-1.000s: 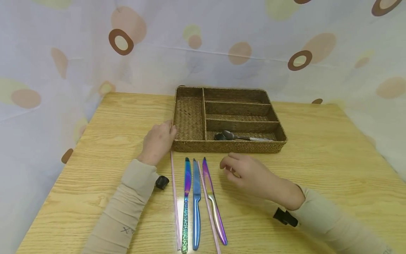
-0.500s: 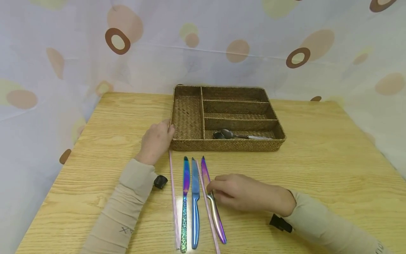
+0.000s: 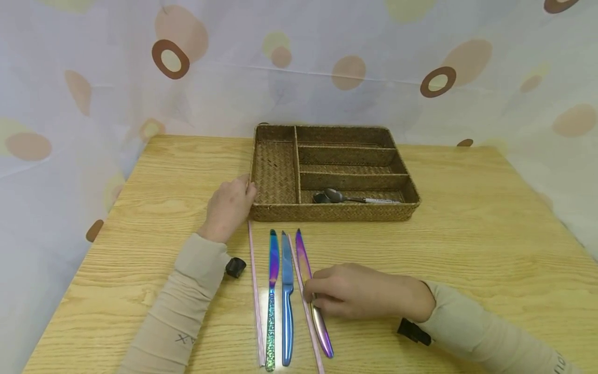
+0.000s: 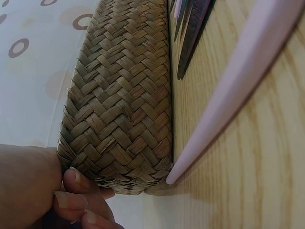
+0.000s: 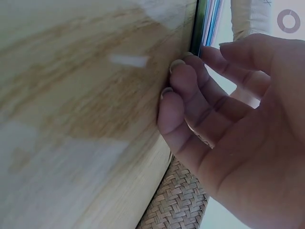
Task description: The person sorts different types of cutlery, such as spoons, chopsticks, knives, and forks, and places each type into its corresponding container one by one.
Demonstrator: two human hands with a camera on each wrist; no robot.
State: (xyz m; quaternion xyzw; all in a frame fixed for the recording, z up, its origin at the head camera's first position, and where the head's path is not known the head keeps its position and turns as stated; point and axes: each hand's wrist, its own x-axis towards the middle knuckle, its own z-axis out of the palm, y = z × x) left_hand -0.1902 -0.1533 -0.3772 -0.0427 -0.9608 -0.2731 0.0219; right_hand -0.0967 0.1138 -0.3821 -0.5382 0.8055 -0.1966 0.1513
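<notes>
The purple-and-gold iridescent metal knife (image 3: 303,262) lay on the table, its long axis running away from the person, blade tip towards the basket and slightly to the left, handle end nearest the body and to the right. It crossed just under the fingertips of the right hand (image 3: 352,291), much the nearer hand, which came in from the right, across that axis. The fingers were bent over the top of the handle, with fingertips and thumb on either side of it; how firmly they pinched could not be told.

Just left of the knife lay a slim pale-pink tapered stick (image 3: 297,270), then a blue glossy metal knife (image 3: 287,304), then a blue-purple knife with a textured glittery handle (image 3: 271,296), then a second pale-pink stick (image 3: 255,291) whose thin end reached the basket's base.

Beyond them stood a brown woven rectangular basket (image 3: 334,212), plaited herringbone-fashion, with one compartment on the left and three on the right. The left hand (image 3: 229,208) gripped its left wall near the front corner. In the front right compartment lay metal spoons (image 3: 334,196), bowls to the left. Underneath everything was a pale wood-grain table (image 3: 472,234); behind hung a white cloth with brown rings (image 3: 299,109).
</notes>
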